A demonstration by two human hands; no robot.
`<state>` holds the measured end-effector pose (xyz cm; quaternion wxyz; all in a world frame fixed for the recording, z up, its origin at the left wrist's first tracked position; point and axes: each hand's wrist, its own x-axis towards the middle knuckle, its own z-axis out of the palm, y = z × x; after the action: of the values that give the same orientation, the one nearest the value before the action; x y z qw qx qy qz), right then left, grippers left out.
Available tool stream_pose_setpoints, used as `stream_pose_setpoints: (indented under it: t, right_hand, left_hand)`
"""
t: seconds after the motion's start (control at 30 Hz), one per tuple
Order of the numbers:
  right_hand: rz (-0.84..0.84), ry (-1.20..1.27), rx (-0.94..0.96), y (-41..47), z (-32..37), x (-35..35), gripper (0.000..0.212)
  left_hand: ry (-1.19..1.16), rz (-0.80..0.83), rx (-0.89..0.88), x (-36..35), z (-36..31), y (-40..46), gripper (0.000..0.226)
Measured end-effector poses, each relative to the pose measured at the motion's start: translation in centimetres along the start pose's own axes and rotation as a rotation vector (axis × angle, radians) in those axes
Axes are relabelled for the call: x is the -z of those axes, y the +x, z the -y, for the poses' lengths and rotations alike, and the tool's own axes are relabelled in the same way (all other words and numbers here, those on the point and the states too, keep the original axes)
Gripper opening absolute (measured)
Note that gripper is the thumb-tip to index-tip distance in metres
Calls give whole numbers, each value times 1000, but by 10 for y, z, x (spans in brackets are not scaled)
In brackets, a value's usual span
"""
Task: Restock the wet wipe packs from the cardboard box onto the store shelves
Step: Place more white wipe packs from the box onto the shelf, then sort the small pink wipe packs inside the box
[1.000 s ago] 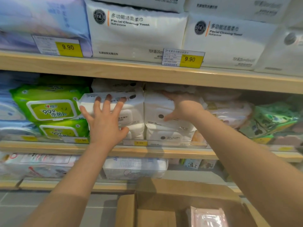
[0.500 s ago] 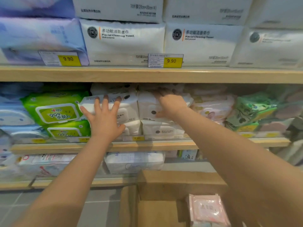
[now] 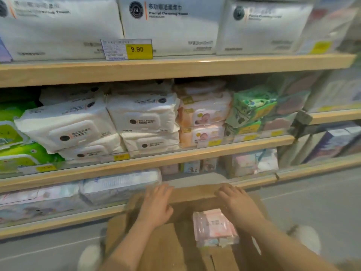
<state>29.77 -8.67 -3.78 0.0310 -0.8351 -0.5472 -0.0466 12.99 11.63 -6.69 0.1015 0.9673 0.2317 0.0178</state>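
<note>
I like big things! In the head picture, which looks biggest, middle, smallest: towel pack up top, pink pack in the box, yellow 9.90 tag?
1. Towel pack, biggest.
2. Pink pack; nearer the camera, so unsure.
3. 9.90 tag, smallest.

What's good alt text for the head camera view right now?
Two open hands, left hand and right hand, reach into a cardboard box holding a pink wipe pack, below store shelves stacked with white wet wipe packs.
</note>
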Motion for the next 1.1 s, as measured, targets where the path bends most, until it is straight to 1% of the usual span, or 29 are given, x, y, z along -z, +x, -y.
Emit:
stream_pose_setpoints:
  t: [0.13,0.23,0.33,0.37,0.43,0.5,0.53,0.6,0.7,0.73,0.77,0.83,0.9,0.97,1.03,1.1]
  right_hand:
    - [183,78,-161,-21,-15,-53,45]
    - [335,173,-177,-22,-20,-83,40]
    - [440,236,-183,-17,-20,-116,48]
    - [452,258,-189,-15,-19,-127,50]
    - [487,253,-193,-12,-15,-146,53]
    - [514,253,-220,-10,-14,-158,59]
    - [520,258,-236,-9,-15,-162,63]
    - [516,221,-205,-6,-12,-165,66]
    - [534,100,-152,-5,-7,-162,68]
    - [498,67,-147,-4,-6,-158,68]
    - [496,73,-149,-5,-6,-151,65]
    - [475,106,-179,-8,-9,-133,50]
    - [445,148,-213,-18,-17,-114,34]
    - [391,247,-317,-30,-28,-85,33]
    - [336,489,-471,-42,-44,-56,33]
    - [256,741,-608,-53,-61,-34,28]
  left_hand:
    - [45,124,61,-46,-2,16,68]
    - [103,218,87,-77,1,20,83]
    - [134,199,84,-103,6,19,102]
    - [140,170,91,-109,8,20,101]
    - [174,148,90,-114,11,22,92]
    - [182,128,94,-118,13,24,89]
    - [188,137,96,-118,14,25,90]
    - [179,134,79,-122,15,24,93]
    - [196,84,67,-124,18,25,96]
    - [201,84,69,-122,17,26,96]
    - [203,96,72,-119,16,27,95]
    - [205,147,83,-116,13,26,94]
    - [207,163,95,-114,9,23,92]
    - [169,128,95,-111,5,20,88]
    - [110,56,80,-107,-4,22,81]
    - [43,0,7,-101,-24,29,74]
